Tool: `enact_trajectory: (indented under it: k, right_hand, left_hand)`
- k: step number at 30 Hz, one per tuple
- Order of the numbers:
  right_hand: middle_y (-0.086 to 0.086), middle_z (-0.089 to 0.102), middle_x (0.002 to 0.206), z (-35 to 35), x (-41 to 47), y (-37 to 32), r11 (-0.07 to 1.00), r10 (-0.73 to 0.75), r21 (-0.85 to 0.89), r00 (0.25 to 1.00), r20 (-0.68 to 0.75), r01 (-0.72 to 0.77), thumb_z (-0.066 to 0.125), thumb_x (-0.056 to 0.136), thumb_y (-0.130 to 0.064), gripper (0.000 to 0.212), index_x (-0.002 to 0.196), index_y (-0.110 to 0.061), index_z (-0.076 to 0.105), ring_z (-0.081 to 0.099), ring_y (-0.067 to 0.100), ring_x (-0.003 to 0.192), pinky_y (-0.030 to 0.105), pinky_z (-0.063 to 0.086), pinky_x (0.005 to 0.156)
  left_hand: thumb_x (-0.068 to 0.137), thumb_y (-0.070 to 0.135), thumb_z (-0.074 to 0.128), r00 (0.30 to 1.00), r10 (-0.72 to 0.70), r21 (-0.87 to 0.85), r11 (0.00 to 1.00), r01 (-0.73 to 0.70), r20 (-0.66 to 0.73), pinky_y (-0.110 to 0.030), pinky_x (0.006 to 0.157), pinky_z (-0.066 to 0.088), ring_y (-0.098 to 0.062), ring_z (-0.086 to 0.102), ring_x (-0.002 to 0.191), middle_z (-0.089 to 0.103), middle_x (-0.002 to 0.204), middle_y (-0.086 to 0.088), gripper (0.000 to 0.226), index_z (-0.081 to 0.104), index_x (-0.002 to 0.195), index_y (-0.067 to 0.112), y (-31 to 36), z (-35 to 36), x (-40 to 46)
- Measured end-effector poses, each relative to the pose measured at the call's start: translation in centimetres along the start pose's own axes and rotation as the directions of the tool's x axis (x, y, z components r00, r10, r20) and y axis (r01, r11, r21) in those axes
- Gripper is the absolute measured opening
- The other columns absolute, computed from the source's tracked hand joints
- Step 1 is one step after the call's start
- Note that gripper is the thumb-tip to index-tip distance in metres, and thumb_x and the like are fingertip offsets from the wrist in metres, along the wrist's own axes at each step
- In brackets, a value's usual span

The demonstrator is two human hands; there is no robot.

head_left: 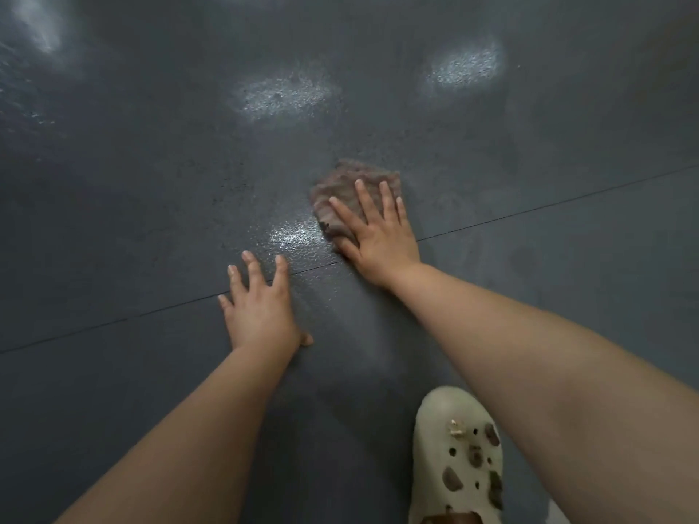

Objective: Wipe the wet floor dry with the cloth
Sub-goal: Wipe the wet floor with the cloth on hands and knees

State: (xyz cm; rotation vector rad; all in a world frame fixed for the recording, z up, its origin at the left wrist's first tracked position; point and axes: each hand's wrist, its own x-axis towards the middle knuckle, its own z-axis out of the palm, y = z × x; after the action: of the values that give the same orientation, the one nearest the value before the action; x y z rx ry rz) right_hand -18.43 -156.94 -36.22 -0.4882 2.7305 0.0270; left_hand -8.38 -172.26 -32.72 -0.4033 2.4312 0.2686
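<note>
The cloth (350,192), a crumpled brownish rag, lies flat on the dark grey floor (151,183), just beyond a thin seam line (529,212) that crosses the tiles. The right hand (378,236) presses on it from above, with the fingers straight and spread, so the palm and fingers cover the near half of the cloth; nothing is pinched. Just beside the cloth, on its left, a small wet patch (293,236) shines on the rough surface and touches the cloth's edge. The left hand (261,304) rests flat on the floor across the same seam, fingers relaxed and spread, holding nothing; I think it only supports the body.

Farther away two more shiny spots (283,94) are seen, and I cannot tell if they are water or only reflected light. Near the bottom a pale clog (459,459) with small charms stands under the right forearm.

In my judgement the wiping is in the middle, not finished. The next move probably asks to slide the cloth to the left over the wet patch, keeping the pressure even so that the rag does not fold up.
</note>
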Motion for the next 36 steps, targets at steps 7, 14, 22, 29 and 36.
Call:
enact_trajectory:
  k: [7, 14, 22, 29, 36]
  right_hand:
    - [0.004, -0.007, 0.16, 0.0, -0.4, 8.7, 0.803, 0.575, 0.204, 0.818, -0.021, -0.56, 0.024, 0.098, -0.053, 0.058, 0.15, -0.037, 0.004, -0.009, 0.036, 0.144, 0.046, -0.007, 0.116]
    - [0.007, -0.013, 0.159, 1.8, -2.8, -0.5, 0.816, 0.547, 0.241, 0.837, -0.026, -0.526, 0.024, 0.098, -0.053, 0.059, 0.15, -0.038, -0.002, -0.013, 0.041, 0.143, 0.055, -0.011, 0.112]
    - [0.0, -0.012, 0.159, -0.9, 2.4, 6.8, 0.937, 0.327, 0.143, 0.944, -0.034, -0.319, 0.024, 0.096, -0.058, 0.059, 0.148, -0.044, 0.002, -0.015, 0.035, 0.144, 0.049, -0.009, 0.115]
    - [0.003, -0.007, 0.16, 1.1, -1.8, 9.2, 0.538, 0.81, 0.359, 0.586, 0.028, -0.762, 0.023, 0.098, -0.054, 0.058, 0.15, -0.038, 0.004, -0.009, 0.037, 0.144, 0.048, -0.007, 0.115]
    - [0.006, -0.01, 0.159, 2.3, -3.7, 3.2, 0.412, 0.866, 0.394, 0.488, 0.112, -0.821, 0.026, 0.098, -0.051, 0.06, 0.151, -0.035, 0.003, -0.01, 0.039, 0.144, 0.054, -0.007, 0.113]
  left_hand:
    - [0.064, 0.044, 0.084, 1.0, 0.011, 0.003, 1.0, -0.01, -0.004, -0.05, 0.114, 0.016, -0.037, -0.005, 0.144, -0.014, 0.157, -0.012, 0.123, -0.001, 0.151, 0.027, 0.2, -0.1, 0.0]
    - [0.062, 0.042, 0.085, 1.0, -0.003, -0.009, 1.0, 0.003, 0.008, -0.052, 0.114, 0.018, -0.038, -0.005, 0.144, -0.013, 0.157, -0.013, 0.123, 0.0, 0.151, 0.026, 0.2, -0.3, 0.2]
    - [0.064, 0.045, 0.083, 1.0, 0.013, -0.002, 1.0, -0.013, -0.003, -0.05, 0.113, 0.019, -0.036, -0.004, 0.144, -0.013, 0.157, -0.01, 0.121, 0.001, 0.151, 0.028, 0.2, -0.3, -0.1]
    - [0.06, 0.045, 0.085, 1.0, -0.008, 0.018, 1.0, 0.008, 0.004, -0.051, 0.113, 0.023, -0.036, -0.002, 0.144, -0.011, 0.157, -0.011, 0.123, 0.003, 0.15, 0.027, 0.3, -0.3, 0.0]
    - [0.081, 0.037, 0.069, 0.989, 0.144, 0.16, 0.978, -0.135, -0.042, -0.054, 0.115, 0.009, -0.036, -0.005, 0.145, -0.015, 0.155, -0.018, 0.101, -0.006, 0.149, 0.031, 5.0, -0.6, -0.1]
